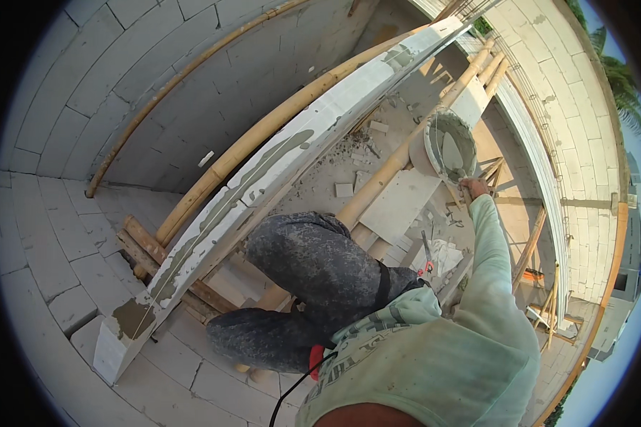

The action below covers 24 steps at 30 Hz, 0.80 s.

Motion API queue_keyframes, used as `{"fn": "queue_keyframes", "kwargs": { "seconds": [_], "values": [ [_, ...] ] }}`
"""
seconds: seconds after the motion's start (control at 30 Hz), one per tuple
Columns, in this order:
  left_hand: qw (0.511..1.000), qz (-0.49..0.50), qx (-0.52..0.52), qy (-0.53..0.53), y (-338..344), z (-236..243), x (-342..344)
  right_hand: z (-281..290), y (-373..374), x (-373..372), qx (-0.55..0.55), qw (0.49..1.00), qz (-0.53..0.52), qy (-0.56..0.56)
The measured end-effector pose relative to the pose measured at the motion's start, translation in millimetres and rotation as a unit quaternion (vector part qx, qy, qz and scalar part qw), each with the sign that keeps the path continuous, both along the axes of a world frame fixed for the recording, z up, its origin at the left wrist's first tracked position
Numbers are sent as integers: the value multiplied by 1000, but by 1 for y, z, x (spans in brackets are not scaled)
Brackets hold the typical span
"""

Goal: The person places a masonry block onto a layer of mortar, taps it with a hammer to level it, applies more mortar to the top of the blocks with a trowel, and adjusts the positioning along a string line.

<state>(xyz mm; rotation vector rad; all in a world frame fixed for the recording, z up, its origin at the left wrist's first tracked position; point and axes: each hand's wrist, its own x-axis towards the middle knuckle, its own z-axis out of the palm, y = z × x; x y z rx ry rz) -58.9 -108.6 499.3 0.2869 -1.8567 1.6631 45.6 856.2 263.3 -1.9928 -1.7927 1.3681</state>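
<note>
My right hand (475,187), at the end of a pale green sleeve, is closed at the near rim of a round bucket (419,153). It grips the handle of a trowel (451,152), whose pale blade lies in the wet grey mortar (443,129) inside the bucket. The fingers are partly hidden. The bucket stands beside a flat board (400,204). Left of my legs runs a long white block wall top (320,117), with a strip of grey mortar (263,158) along it and a thin string above. My left hand is out of view.
Bamboo poles (224,160) run along both sides of the white wall top. Below lie block offcuts (344,190) and rubble. Wooden props (528,249) stand to the right. A tall grey block wall (142,78) rises at left, and a light block wall (548,64) at right.
</note>
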Motion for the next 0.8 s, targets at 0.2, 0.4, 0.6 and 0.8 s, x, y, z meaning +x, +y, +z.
{"fn": "queue_keyframes", "kwargs": {
  "seconds": [0.2, 0.4, 0.6, 0.8],
  "values": [
    [988, -5, 139, 67, -48, -23, 11, 0, 15, 2, 33, 998, 42, 27],
    [989, -26, 109, 94, -6, -2, -7, -4, -6, -6, -83, 985, -32, 147],
    [987, -32, 124, 96, -1, -13, -10, 56, -71, -67, -34, 957, 56, 282],
    [988, -4, 122, 97, 1, -20, -11, 125, -197, -153, -84, 920, 313, 223]
  ]
}}
